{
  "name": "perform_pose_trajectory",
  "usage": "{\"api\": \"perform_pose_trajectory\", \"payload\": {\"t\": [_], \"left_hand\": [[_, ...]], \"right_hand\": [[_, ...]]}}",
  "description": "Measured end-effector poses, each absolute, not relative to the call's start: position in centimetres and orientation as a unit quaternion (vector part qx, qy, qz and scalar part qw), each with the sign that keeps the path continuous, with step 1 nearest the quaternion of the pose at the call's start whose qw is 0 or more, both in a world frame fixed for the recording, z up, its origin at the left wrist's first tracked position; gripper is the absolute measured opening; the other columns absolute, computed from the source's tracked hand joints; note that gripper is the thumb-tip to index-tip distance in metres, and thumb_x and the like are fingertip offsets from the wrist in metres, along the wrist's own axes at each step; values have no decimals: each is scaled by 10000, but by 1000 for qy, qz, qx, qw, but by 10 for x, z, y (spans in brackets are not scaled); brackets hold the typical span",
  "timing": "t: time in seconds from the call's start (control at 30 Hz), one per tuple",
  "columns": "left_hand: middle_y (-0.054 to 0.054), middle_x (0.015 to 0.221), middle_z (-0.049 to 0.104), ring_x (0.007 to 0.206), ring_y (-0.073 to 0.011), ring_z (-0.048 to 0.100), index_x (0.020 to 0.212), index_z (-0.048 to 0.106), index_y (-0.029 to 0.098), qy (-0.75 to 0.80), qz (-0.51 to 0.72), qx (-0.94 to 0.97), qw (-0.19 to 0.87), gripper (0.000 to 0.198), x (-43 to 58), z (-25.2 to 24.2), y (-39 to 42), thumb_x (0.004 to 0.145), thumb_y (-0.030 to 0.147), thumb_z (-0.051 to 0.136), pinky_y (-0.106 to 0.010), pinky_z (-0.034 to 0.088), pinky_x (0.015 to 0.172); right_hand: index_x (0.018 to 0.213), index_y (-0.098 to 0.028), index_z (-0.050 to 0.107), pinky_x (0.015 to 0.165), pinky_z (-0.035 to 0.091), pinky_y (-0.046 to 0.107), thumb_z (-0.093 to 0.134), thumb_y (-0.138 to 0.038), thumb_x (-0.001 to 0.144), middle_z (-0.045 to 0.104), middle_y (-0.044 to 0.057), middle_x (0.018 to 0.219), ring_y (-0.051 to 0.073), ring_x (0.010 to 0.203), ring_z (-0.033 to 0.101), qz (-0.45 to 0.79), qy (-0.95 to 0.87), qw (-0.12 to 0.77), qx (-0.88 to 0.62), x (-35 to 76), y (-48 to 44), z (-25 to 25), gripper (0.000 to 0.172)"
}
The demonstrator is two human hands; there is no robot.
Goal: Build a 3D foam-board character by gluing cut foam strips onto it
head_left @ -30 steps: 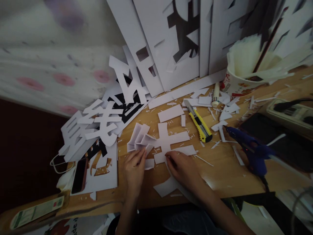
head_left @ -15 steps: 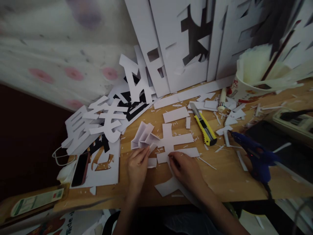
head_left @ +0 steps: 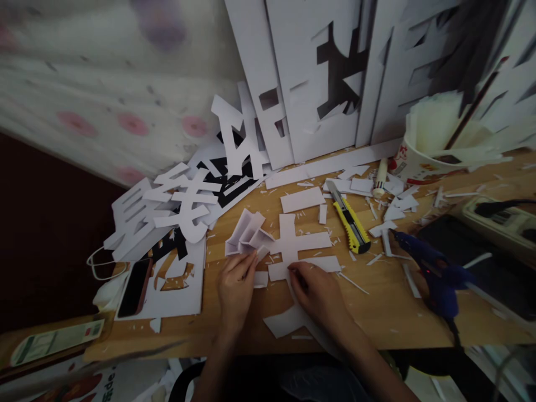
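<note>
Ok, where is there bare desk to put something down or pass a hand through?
Best patch: bare desk between the right hand and the blue glue gun, toward the front edge. A narrow strip lies between the left hand and the cut-out sheet. Crowded: scraps around the yellow knife and paper cup.

Two bare hands rest at the near edge of the wooden table (head_left: 389, 312): one left hand (head_left: 234, 287) and one right hand (head_left: 319, 291). One white cross-shaped board cut-out (head_left: 293, 243) lies just beyond them. Mid-table lies one yellow-and-black utility knife (head_left: 350, 220). One blue hot-glue gun (head_left: 435, 271) sits toward the right edge, one black smartphone (head_left: 134, 287) near the left edge, and one white red-printed paper cup (head_left: 412, 163) at the far edge. The white paper scraps (head_left: 383, 228) are too many to count.
</note>
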State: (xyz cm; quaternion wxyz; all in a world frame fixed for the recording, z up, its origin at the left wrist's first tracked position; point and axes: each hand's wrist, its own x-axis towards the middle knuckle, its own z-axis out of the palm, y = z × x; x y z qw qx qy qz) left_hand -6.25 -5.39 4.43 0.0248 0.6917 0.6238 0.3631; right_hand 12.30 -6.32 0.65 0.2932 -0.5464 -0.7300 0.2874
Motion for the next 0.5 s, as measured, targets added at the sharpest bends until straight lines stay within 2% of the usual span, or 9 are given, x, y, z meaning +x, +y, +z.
{"api": "perform_pose_trajectory", "payload": {"t": [0.33, 0.5], "left_hand": [[-50, 853, 773, 777, -167, 704, 959, 774, 188, 630, 363, 686, 27, 152, -61, 45, -53, 873, 182, 649, -295, 581, 737], [-30, 858, 778, 775, -166, 710, 951, 775, 222, 632, 366, 683, 22, 156, -60, 45, -54, 877, 186, 642, -298, 587, 737]], "right_hand": [[964, -166, 658, 671, 451, 291, 470, -195, 910, 723, 70, 831, 207, 746, 662, 287, -727, 289, -553, 123, -63, 8, 199], [957, -174, 660, 656, 454, 291, 474, -195, 905, 723, 67, 813, 209, 734, 664, 285, -727, 290, -553, 123, -63, 7, 194]]}}
